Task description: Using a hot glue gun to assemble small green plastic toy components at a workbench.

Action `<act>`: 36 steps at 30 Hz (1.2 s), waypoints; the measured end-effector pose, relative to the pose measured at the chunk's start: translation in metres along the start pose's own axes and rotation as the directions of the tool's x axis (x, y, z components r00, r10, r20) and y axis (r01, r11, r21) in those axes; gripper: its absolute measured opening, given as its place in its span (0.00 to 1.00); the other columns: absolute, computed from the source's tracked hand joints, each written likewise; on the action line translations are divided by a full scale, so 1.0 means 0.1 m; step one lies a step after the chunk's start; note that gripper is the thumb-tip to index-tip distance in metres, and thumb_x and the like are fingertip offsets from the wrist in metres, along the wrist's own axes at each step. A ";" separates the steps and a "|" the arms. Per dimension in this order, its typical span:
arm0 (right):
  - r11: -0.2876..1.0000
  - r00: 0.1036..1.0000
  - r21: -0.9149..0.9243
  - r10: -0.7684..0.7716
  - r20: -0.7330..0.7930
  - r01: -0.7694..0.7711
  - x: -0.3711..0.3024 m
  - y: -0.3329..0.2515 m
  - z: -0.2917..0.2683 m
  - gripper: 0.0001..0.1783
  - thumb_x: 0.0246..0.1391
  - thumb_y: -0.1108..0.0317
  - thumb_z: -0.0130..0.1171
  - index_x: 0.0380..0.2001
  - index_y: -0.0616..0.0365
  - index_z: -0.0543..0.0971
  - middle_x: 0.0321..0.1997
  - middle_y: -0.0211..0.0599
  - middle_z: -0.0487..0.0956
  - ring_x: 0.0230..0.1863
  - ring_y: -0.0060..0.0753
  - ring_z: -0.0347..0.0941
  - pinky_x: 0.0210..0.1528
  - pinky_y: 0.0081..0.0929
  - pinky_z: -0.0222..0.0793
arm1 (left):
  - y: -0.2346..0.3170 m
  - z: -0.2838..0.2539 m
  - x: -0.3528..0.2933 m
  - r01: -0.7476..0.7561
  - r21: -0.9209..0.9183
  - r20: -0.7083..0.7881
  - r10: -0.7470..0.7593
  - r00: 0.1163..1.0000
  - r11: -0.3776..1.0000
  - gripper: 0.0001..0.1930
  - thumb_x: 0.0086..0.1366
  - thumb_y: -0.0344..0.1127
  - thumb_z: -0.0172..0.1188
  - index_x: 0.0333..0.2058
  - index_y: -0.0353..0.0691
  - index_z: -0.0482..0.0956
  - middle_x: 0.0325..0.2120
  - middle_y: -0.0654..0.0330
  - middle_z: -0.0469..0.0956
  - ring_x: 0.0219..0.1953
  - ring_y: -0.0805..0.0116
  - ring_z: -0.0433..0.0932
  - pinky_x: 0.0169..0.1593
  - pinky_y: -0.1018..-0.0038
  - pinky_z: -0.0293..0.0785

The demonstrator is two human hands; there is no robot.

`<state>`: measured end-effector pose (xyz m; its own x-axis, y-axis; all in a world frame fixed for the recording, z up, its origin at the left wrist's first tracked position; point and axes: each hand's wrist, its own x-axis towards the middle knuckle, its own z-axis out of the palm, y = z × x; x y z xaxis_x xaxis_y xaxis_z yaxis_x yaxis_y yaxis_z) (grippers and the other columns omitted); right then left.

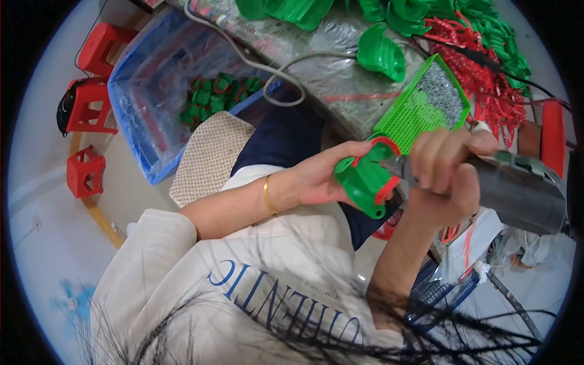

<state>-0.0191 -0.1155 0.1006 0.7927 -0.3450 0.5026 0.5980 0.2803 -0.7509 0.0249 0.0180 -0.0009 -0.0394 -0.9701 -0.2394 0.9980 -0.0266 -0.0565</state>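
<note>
Beside 1 basket (404, 128), left grip (328, 173) around 1 green piece (368, 181), right grip (447, 163) around 1 tool (524, 198)

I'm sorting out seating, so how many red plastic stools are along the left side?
3. The first red plastic stool is at the upper left, the second stool just below it, and the third stool below that. Others may be hidden.

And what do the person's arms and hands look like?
The left hand and right hand are bare, with no gloves. The left one has a thin, gold-coloured bangle at the wrist; none shows on the right. The left sleeve is loose, cream-white and short; the right one is hard to make out.
</note>
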 end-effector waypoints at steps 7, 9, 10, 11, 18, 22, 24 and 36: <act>0.928 0.949 -0.371 -0.094 -0.302 -0.026 0.25 -0.61 -0.33 0.18 0.56 0.70 0.52 0.50 0.61 0.68 0.20 0.27 0.60 0.23 0.22 0.58 0.29 0.23 0.57 | 0.36 -0.12 -0.65 -0.146 0.216 0.043 0.140 0.989 0.965 0.30 0.65 0.49 0.51 0.60 0.36 0.63 0.54 0.46 0.71 0.53 0.48 0.73 0.58 0.52 0.67; 0.901 0.929 -0.431 -0.118 -0.350 -0.049 0.32 -0.65 -0.44 0.18 0.56 0.71 0.53 0.49 0.62 0.67 0.20 0.28 0.62 0.24 0.23 0.59 0.30 0.24 0.59 | 0.56 -0.16 -0.87 -0.249 0.302 0.052 0.245 0.968 0.920 0.34 0.61 0.54 0.55 0.60 0.36 0.63 0.54 0.45 0.71 0.53 0.46 0.73 0.57 0.50 0.67; 0.872 0.907 -0.481 -0.128 -0.401 -0.089 0.34 -0.66 -0.47 0.18 0.55 0.71 0.54 0.49 0.63 0.67 0.21 0.29 0.63 0.25 0.25 0.61 0.32 0.25 0.61 | 0.69 -0.28 -1.00 -0.290 0.316 0.019 0.300 0.954 0.903 0.35 0.61 0.54 0.55 0.59 0.36 0.63 0.54 0.45 0.71 0.52 0.47 0.73 0.57 0.50 0.67; 0.857 0.915 -0.508 -0.127 -0.384 -0.094 0.36 -0.69 -0.51 0.20 0.54 0.71 0.57 0.48 0.66 0.67 0.24 0.35 0.72 0.28 0.30 0.70 0.37 0.32 0.68 | 0.84 -0.42 -1.11 -0.324 0.331 -0.011 0.347 0.938 0.886 0.35 0.61 0.55 0.56 0.59 0.36 0.64 0.53 0.45 0.71 0.52 0.47 0.74 0.57 0.50 0.67; 0.639 0.910 -0.744 -0.163 -0.381 -0.197 0.42 -0.80 -0.61 0.19 0.58 0.65 0.56 0.47 0.65 0.68 0.37 0.39 0.76 0.41 0.31 0.73 0.50 0.33 0.67 | 1.58 -1.30 -1.59 -0.522 0.302 -0.377 0.603 0.703 0.798 0.25 0.66 0.53 0.52 0.54 0.43 0.71 0.51 0.55 0.74 0.52 0.56 0.73 0.54 0.57 0.70; 0.476 0.949 -0.852 -0.102 -0.299 -0.218 0.40 -0.86 -0.57 0.23 0.58 0.60 0.56 0.51 0.65 0.68 0.45 0.41 0.77 0.50 0.28 0.71 0.54 0.30 0.64 | 1.92 -1.91 -1.59 -0.659 0.219 -0.450 0.673 0.587 0.720 0.24 0.65 0.51 0.53 0.54 0.44 0.70 0.53 0.55 0.72 0.55 0.55 0.70 0.56 0.57 0.69; 0.426 0.953 -0.875 -0.084 -0.291 -0.229 0.37 -0.87 -0.58 0.26 0.59 0.61 0.56 0.55 0.66 0.66 0.49 0.42 0.75 0.52 0.30 0.70 0.56 0.30 0.64 | 1.99 -2.09 -1.58 -0.672 0.223 -0.477 0.680 0.557 0.706 0.23 0.65 0.51 0.53 0.53 0.43 0.71 0.53 0.55 0.72 0.55 0.55 0.70 0.58 0.56 0.66; 0.372 0.858 -0.813 -0.074 -0.508 -0.449 -0.11 -0.88 -1.10 0.24 0.61 0.66 0.53 0.58 0.63 0.66 0.50 0.42 0.76 0.52 0.30 0.72 0.54 0.28 0.67 | 1.67 -1.99 -1.45 -0.059 0.893 -0.428 0.883 0.192 0.445 0.31 0.63 0.49 0.56 0.63 0.47 0.60 0.60 0.55 0.62 0.62 0.60 0.60 0.57 0.63 0.62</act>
<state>-0.0932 -0.2346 0.1139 0.5759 -0.7718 0.2695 -0.2289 -0.4687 -0.8532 0.1878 0.2027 -0.1682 0.8533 -0.1068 -0.5104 0.4901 -0.1704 0.8549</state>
